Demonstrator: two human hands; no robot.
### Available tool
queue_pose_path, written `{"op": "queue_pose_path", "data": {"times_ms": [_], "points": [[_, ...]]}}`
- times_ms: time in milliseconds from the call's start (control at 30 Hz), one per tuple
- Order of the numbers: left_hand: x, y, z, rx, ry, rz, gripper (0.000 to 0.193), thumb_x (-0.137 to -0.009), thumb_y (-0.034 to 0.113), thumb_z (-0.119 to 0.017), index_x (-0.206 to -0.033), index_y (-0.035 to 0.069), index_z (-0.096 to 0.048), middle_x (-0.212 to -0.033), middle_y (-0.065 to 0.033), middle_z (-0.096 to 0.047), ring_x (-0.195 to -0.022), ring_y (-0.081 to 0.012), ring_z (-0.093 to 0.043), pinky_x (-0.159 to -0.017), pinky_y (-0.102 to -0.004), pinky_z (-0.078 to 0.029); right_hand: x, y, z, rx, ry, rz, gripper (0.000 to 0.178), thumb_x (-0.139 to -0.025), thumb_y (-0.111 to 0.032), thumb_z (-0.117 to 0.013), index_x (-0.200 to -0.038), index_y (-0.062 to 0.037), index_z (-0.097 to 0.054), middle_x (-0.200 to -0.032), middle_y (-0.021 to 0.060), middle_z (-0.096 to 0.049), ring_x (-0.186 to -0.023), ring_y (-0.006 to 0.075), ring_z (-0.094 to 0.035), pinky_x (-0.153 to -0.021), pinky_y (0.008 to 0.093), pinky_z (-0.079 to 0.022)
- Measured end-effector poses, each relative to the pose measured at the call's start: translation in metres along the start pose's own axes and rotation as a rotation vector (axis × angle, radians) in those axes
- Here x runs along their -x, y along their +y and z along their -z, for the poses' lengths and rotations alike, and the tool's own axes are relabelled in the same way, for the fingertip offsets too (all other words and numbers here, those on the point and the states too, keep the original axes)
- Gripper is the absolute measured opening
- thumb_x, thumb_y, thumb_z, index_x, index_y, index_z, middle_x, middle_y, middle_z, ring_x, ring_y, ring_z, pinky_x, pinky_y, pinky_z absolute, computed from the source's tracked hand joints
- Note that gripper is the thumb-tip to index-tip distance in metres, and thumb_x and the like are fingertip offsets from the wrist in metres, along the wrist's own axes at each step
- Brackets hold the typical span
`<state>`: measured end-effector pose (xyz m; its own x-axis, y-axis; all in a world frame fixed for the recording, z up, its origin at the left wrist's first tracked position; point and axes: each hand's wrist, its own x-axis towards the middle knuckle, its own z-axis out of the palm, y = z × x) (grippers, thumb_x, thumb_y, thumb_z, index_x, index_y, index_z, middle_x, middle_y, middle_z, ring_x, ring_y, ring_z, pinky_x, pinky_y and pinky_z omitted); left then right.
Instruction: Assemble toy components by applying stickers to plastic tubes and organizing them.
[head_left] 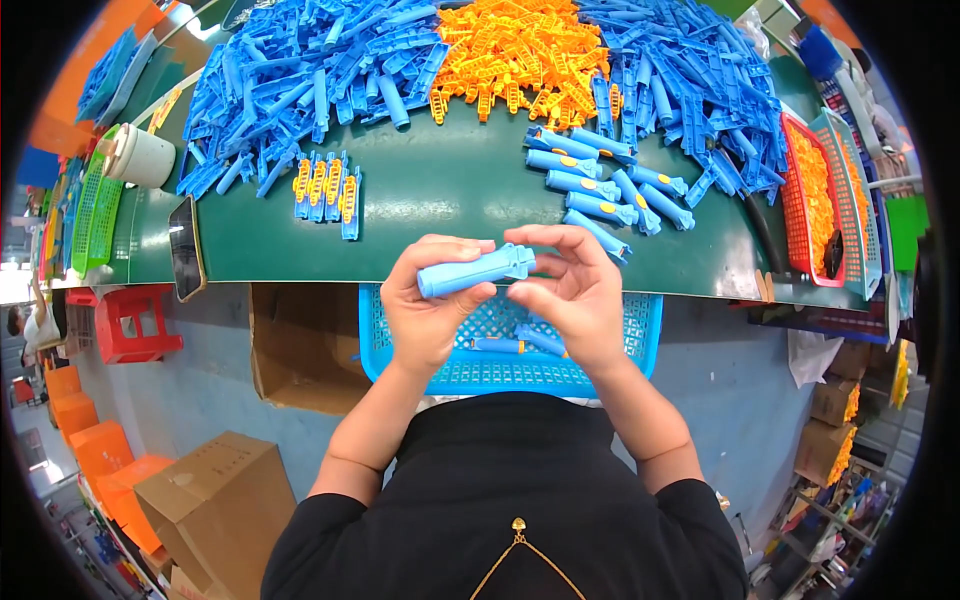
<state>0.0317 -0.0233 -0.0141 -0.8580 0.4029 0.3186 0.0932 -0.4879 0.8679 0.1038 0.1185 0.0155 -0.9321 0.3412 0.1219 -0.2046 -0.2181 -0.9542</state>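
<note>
The blue tubular casing (pixel 475 272) is up in the air before the chest, seen across the table's near edge. I read its long axis as running nearly side to side, with the plain round end at my left and the flared, notched end at my right, tipped slightly farther from the body. The left hand (pixel 420 305) is clamped on it, fingers over the far side and thumb along the near side, so the plain end lies in that grip and the notched end sticks out toward the right hand (pixel 582 295). That right hand is the nearer one to the notched end: its index finger and thumb stand apart around it, the other fingers curled behind. From this angle I can't tell whether those curled fingers press on the casing or only hover beside it.

Below the hands I have the light-blue basket (pixel 520 374), with a few blue pieces inside. Beyond, on the green table (pixel 440 205), a row of blue strips with orange inserts (pixel 328 190) lies to the left, and a cluster of blue casings with yellow ovals (pixel 590 187) to the right. Farthest off, a heap of orange parts (pixel 520 55) sits between two blue heaps.
</note>
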Motion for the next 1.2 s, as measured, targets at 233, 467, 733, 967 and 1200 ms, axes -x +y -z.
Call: {"op": "queue_pose_path", "data": {"times_ms": [233,467,733,967,1200], "points": [[-0.015,0.019,0.008,-0.524,-0.227,-0.286,0.035,-0.070,-0.006,-0.079,-0.102,0.000,-0.065,-0.100,-0.0157,-0.067,-0.094,-0.0241,-0.067,-0.082,-0.0319,-0.054,0.000,0.005,0.018,-0.130,-0.096,-0.259,0.020,-0.085,0.002,-0.069,-0.103,0.0034,-0.060,-0.107,0.0120,-0.063,-0.098,0.0184,-0.064,-0.089,0.0325,-0.053],[-0.020,0.016,-0.001,-1.124,-0.308,-0.555,0.046,-0.070,-0.005,-0.076,-0.114,-0.001,-0.065,-0.099,-0.0140,-0.068,-0.073,-0.0257,-0.064,-0.061,-0.0324,-0.051,-0.007,-0.009,0.010,0.214,-0.054,-0.124,0.020,-0.088,-0.001,-0.067,-0.106,0.0014,-0.059,-0.104,0.0044,-0.059,-0.097,0.0129,-0.061,-0.085,0.0278,-0.053],[-0.029,-0.003,-0.008,-1.008,-0.288,-0.707,0.045,-0.070,-0.005,-0.074,-0.113,-0.003,-0.062,-0.099,-0.0155,-0.068,-0.076,-0.0265,-0.067,-0.064,-0.0339,-0.055,-0.010,-0.011,0.014,0.289,-0.071,-0.040,0.016,-0.090,-0.004,-0.065,-0.103,0.0000,-0.057,-0.097,0.0035,-0.056,-0.092,0.0126,-0.064,-0.083,0.0269,-0.052],[-0.032,0.002,-0.005,-0.932,-0.304,-0.633,0.040,-0.074,-0.003,-0.073,-0.113,-0.001,-0.061,-0.097,-0.0143,-0.068,-0.080,-0.0293,-0.066,-0.068,-0.0335,-0.054,-0.011,-0.010,0.016,0.386,-0.098,0.106,0.018,-0.090,-0.004,-0.064,-0.106,-0.0003,-0.056,-0.100,0.0045,-0.059,-0.093,0.0129,-0.063,-0.084,0.0269,-0.052],[-0.021,0.011,-0.010,-0.437,-0.302,0.182,0.023,-0.092,0.018,-0.066,-0.103,-0.002,-0.062,-0.090,-0.0067,-0.068,-0.080,-0.0112,-0.062,-0.074,-0.0243,-0.049,-0.019,-0.009,0.038,0.128,-0.223,-0.129,0.021,-0.088,-0.004,-0.067,-0.107,0.0014,-0.059,-0.101,0.0061,-0.062,-0.091,0.0111,-0.063,-0.079,0.0259,-0.053]]}}
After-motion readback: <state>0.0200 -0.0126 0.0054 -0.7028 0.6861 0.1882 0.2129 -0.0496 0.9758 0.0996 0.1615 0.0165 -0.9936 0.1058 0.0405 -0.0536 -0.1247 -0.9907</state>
